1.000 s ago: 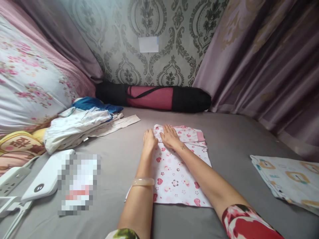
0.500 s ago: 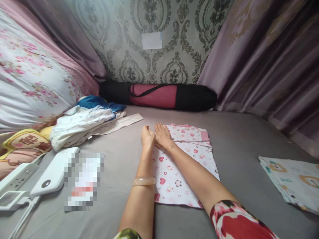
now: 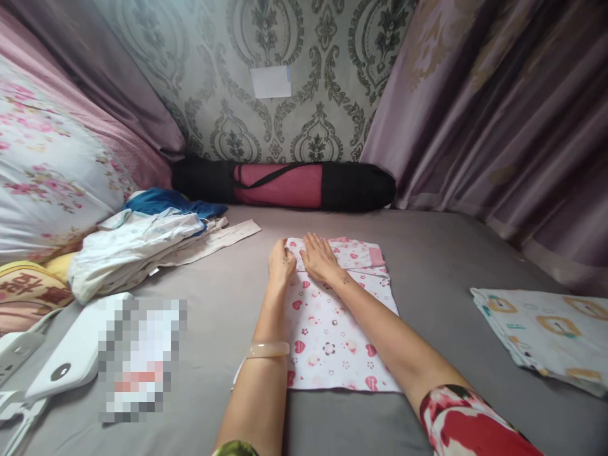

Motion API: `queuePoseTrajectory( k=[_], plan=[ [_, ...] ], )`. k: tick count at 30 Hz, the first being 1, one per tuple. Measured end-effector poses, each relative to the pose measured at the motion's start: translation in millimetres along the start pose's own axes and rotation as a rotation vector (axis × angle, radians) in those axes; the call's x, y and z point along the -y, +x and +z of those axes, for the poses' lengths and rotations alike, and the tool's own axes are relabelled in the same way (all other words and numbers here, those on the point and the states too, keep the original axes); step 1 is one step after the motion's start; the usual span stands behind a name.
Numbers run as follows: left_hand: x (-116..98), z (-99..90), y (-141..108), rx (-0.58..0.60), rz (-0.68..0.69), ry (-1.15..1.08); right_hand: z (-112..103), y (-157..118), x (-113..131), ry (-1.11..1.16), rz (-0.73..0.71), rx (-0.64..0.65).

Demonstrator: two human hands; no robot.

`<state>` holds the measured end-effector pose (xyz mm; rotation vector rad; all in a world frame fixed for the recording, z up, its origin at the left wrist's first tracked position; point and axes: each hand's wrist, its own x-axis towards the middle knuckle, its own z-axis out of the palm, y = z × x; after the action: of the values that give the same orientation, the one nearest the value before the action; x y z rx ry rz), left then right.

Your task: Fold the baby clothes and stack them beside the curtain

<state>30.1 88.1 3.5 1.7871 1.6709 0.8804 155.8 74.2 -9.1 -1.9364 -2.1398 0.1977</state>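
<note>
A white garment with pink hearts and flowers (image 3: 332,335) lies flat on the grey sheet, its far part folded over into a band with a pink cuff at the right. At the garment's far left corner is my left hand (image 3: 282,261), its fingers curled closed on the cloth edge. Just to the right, my right hand (image 3: 320,258) rests palm down on the folded band, fingers stretched out. A small pale piece of the garment shows left of my left forearm, which partly hides that side.
A rolled black and pink bag (image 3: 280,183) lies along the wall. Crumpled clothes (image 3: 137,244), a white power bank (image 3: 78,354) and a power strip (image 3: 19,354) are at the left. Folded patterned cloth (image 3: 546,329) lies at the right.
My right hand has slid right along the folded band, away from my left hand. More of the garment's far left corner shows between them. The view has shifted slightly.
</note>
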Motion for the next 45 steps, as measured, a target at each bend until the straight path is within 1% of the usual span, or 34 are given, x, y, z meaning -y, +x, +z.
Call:
queuePoseTrajectory(
  k=[4,7,9,11,13,15,17,19,20,22,26,29,33,35,38,41,45],
  plan=[
    [-1.3,13.1,-2.3,0.086,0.154,0.066,6.2,-6.8,-1.8,-0.038,-0.002,0.038],
    [-2.6,20.7,-3.2,0.13,0.246,0.139,5.3,-5.2,-3.6,-0.032,-0.019,0.085],
    [-3.1,23.8,-4.1,0.156,0.265,0.166,1.4,-3.9,-8.3,0.012,-0.052,0.123],
    [-2.9,25.6,-5.3,0.19,0.25,0.179,-4.2,-5.3,-15.6,0.067,-0.065,0.133],
    [-2.4,27.1,-6.5,0.232,0.214,0.195,-10.0,-10.8,-24.1,0.076,-0.011,0.066],
    [-1.6,28.7,-7.5,0.268,0.183,0.218,-14.0,-19.0,-32.6,0.027,0.102,-0.042],
    [-0.7,30.6,-8.2,0.289,0.174,0.25,-14.5,-27.1,-40.1,-0.026,0.23,-0.103],
    [0.3,32.4,-8.8,0.291,0.182,0.297,-11.7,-32.3,-45.9,-0.051,0.319,-0.091],
    [0.8,33.1,-9.1,0.287,0.191,0.323,-9.5,-33.7,-48.0,-0.056,0.34,-0.074],
    [1.4,33.7,-10.0,0.278,0.215,0.366,-4.6,-34.2,-50.6,-0.063,0.348,-0.057],
    [0.5,32.3,-12.2,0.275,0.229,0.401,0.7,-32.8,-50.8,-0.061,0.341,-0.089],
    [-0.7,30.4,-13.7,0.268,0.232,0.41,-3.4,-32.6,-53.1,-0.029,0.334,-0.065],
    [-1.4,28.2,-14.7,0.273,0.233,0.391,-19.3,-37.9,-67.9,0.054,0.268,0.041],
    [-1.7,27.4,-14.9,0.274,0.228,0.38,-27.4,-45.2,-79.3,0.039,0.282,0.022],
    [-1.9,27.1,-14.8,0.267,0.227,0.384,-32.5,-59.1,-95.7,-0.062,0.336,-0.057],
    [-0.7,27.9,-14.0,0.255,0.25,0.388,-28.3,-69.0,-106.1,-0.139,0.332,-0.085],
    [1.7,29.1,-13.5,0.248,0.251,0.403,-19.6,-70.7,-110.0,-0.184,0.314,-0.127]
  ],
)
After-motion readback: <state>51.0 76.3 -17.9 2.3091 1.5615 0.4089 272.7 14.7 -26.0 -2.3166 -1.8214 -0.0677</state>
